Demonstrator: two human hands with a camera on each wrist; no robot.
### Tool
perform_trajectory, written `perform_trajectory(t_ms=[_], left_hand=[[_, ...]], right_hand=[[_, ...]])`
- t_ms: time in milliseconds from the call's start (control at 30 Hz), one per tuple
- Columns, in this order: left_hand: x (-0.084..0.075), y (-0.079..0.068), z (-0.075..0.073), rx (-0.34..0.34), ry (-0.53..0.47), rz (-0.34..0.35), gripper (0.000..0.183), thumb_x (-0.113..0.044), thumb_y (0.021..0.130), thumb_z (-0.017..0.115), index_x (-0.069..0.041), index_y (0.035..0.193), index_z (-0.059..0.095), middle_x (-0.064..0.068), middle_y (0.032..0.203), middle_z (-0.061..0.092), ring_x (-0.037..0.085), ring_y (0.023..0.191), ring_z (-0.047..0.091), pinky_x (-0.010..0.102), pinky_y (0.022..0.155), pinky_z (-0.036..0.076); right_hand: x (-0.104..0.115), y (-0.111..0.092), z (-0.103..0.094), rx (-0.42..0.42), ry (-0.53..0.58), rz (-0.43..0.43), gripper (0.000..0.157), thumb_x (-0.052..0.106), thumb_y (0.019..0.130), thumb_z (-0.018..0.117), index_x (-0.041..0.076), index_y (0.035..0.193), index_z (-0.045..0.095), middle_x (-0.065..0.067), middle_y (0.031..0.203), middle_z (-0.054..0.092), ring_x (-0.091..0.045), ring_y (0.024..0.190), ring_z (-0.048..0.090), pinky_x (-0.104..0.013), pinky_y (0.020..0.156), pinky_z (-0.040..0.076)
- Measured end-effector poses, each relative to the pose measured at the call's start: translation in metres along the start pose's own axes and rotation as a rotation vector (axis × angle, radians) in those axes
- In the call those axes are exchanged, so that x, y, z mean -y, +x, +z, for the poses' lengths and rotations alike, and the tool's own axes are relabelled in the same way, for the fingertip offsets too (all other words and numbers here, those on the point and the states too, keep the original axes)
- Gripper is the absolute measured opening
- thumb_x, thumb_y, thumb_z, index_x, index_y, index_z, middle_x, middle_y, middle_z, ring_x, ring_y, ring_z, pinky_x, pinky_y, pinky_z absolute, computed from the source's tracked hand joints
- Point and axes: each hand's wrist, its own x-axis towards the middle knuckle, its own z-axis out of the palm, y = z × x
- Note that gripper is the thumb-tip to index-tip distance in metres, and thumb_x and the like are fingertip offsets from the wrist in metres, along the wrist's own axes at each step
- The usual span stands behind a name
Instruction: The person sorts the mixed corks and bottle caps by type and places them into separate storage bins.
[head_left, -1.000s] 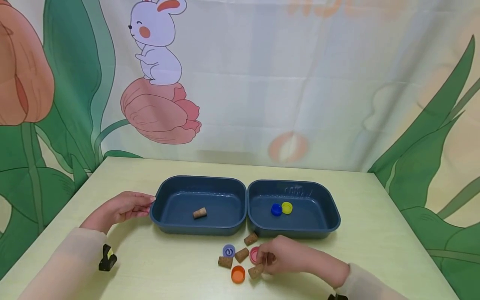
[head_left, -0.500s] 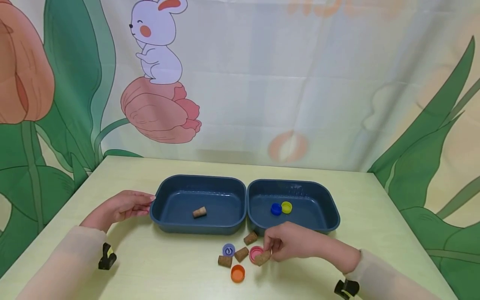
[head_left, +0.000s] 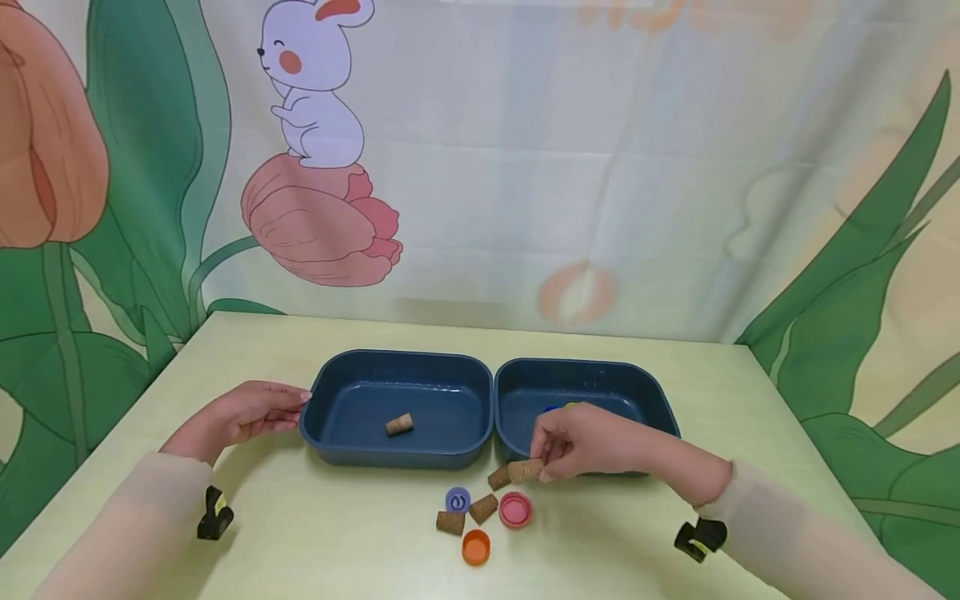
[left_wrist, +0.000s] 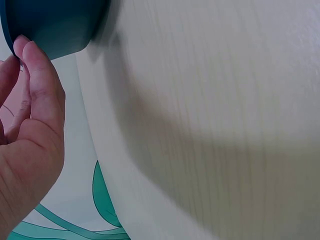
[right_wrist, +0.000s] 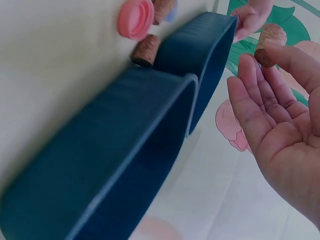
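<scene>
"Orange first: what is lying nearest?"

"An orange cap (head_left: 476,547), resting on the pale worktop (head_left: 315,533). Just beyond it, one brown cork (head_left: 451,523) is lying to the left and a pink cap (head_left: 515,509) to the right. Between these two, a second cork (head_left: 483,508) is sitting beside a purple cap (head_left: 457,501)."

"What are the hands doing?"

"The right hand (head_left: 583,440) is pinching a raised cork (head_left: 525,472) between thumb and fingertips, just in front of the right tray (head_left: 577,379). Partly behind it, another loose cork (head_left: 497,478) is lying on the worktop. The left hand (head_left: 251,410) is gripping the left tray (head_left: 397,457) at its outer rim."

"And inside the trays?"

"Both are dark blue, standing close side by side. The left is holding a single cork (head_left: 399,424); in the right, a blue cap (head_left: 551,409) and a yellow cap (head_left: 573,405) are barely showing past the hand."

"Farthest back?"

"A pale cloth (head_left: 480,167) is hanging, printed with a white rabbit (head_left: 322,125)."
</scene>
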Motion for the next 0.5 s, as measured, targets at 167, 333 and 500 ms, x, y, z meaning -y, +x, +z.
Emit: perform_trajectory(t_ms=[167,333,500], left_hand=[[0.000,0.000,0.000,-0.005,0.000,0.003,0.029,-0.016,0.105,0.056,0.003,0.124,0.068,-0.008,0.082,0.075,0.004,0.074,0.071,0.019,0.075,0.063],[0.002,0.001,0.000,-0.008,0.003,0.004,0.031,-0.017,0.105,0.057,0.006,0.126,0.066,-0.007,0.081,0.075,0.004,0.074,0.071,0.019,0.075,0.063],[0.004,0.002,-0.001,-0.013,-0.003,0.004,0.031,-0.016,0.105,0.057,0.005,0.125,0.067,-0.007,0.081,0.075,0.005,0.073,0.071,0.020,0.074,0.063]], right_hand=[[0.001,0.006,-0.014,-0.028,0.018,0.014,0.012,0.011,0.089,0.078,0.007,0.096,0.069,-0.002,0.089,0.073,-0.003,0.078,0.066,-0.019,0.073,0.058],[0.001,0.010,-0.026,-0.048,0.056,0.021,0.014,0.010,0.091,0.076,0.003,0.100,0.067,-0.008,0.092,0.074,-0.011,0.082,0.069,-0.022,0.074,0.059],[0.004,0.017,-0.039,-0.104,0.099,0.061,0.015,0.009,0.093,0.074,0.002,0.104,0.067,-0.010,0.095,0.075,-0.013,0.082,0.068,-0.024,0.073,0.058]])
